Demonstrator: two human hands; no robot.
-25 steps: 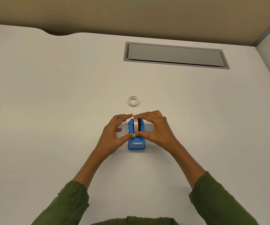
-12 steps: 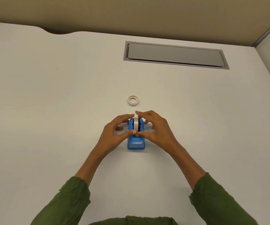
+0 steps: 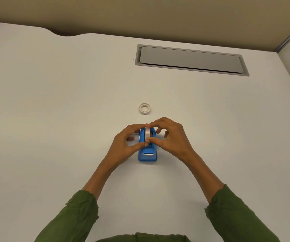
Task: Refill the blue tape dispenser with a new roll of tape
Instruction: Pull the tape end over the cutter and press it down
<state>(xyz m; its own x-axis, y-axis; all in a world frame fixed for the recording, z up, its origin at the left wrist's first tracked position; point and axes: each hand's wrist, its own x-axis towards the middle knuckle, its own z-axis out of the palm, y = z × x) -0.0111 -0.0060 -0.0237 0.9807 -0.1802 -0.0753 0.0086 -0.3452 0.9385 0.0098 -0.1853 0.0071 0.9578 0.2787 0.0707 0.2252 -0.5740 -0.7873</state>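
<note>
Tape dispenser (image 3: pixel 147 151) stands on the white desk (image 3: pixel 53 119), near centre. A tape roll (image 3: pixel 147 133) sits upright in its cradle, apparently seated. Left hand (image 3: pixel 123 145) and right hand (image 3: pixel 172 138) pinch the roll between thumbs and forefingers. An empty core (image 3: pixel 144 108) lies just beyond.

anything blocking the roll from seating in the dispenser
Nothing visible does. The roll stands upright in the dispenser cradle, pinched by the left hand and right hand. The white ring lies apart, farther back.
</note>
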